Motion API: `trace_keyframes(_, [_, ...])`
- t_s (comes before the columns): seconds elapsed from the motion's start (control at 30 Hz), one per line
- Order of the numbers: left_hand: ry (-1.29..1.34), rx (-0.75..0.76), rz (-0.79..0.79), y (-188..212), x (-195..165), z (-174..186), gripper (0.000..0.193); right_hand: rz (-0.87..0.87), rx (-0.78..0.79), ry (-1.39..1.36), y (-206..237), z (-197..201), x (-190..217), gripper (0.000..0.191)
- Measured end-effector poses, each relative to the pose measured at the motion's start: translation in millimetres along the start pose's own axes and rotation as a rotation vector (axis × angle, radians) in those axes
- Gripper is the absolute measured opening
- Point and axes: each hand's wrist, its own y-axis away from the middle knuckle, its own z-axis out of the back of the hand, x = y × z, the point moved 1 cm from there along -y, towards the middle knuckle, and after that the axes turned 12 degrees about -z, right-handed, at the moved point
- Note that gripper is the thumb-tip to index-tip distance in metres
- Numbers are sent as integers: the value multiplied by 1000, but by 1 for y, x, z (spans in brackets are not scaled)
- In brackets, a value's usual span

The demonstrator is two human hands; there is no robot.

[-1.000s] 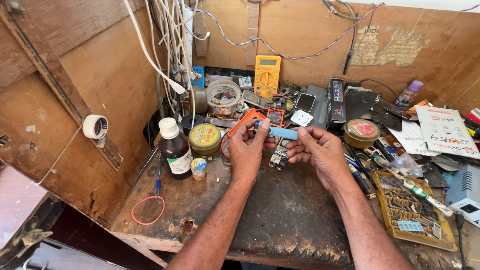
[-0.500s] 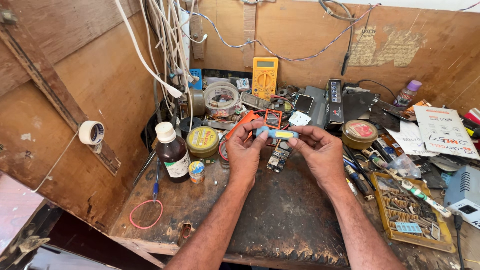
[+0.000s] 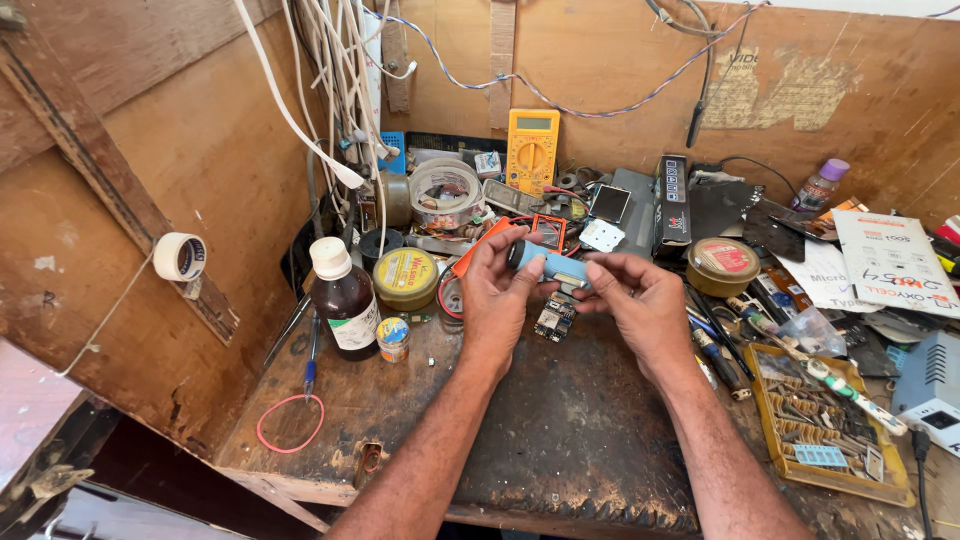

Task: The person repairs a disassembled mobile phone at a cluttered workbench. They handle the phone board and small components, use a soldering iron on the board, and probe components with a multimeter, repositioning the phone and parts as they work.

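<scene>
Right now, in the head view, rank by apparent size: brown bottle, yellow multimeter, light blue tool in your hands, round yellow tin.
1. Brown bottle
2. Yellow multimeter
3. Round yellow tin and light blue tool: look alike; fingers hide part of the tool.

left arm: came up from the bottom edge, forearm bare, angled toward the middle
left hand [image 3: 497,298]: palm turned in, fingers curled, thumb up top
right arm: rose from the bottom right corner, leaning left
right hand [image 3: 640,305]: fingers bent, tips pinched close to the left's
gap: hands nearly touching, both raised above the workbench
</scene>
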Motion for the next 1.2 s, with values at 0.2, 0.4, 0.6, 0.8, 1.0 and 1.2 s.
trace_keyframes(0.2, [-124,-5,44,1,2,-2,36,172,-33,-47,-1,6,-1,26])
trace_keyframes(0.4, [-81,-23,-15,-1,5,4,31,201,29,-31,4,2,3,28])
trace_keyframes(0.6, [-116,-28,-27,0,8,7,35,154,24,-27,7,-2,3,32])
trace_keyframes(0.8, [-105,-19,3,1,-2,2,41,151,38,-29,2,-1,-2,34])
trace_keyframes(1.0, [-43,-42,77,0,-5,-1,43,179,79,6,5,-3,1,34])
trace_keyframes(1.2, [-60,60,0,1,4,1,43,180,-52,240,10,-8,8,39])
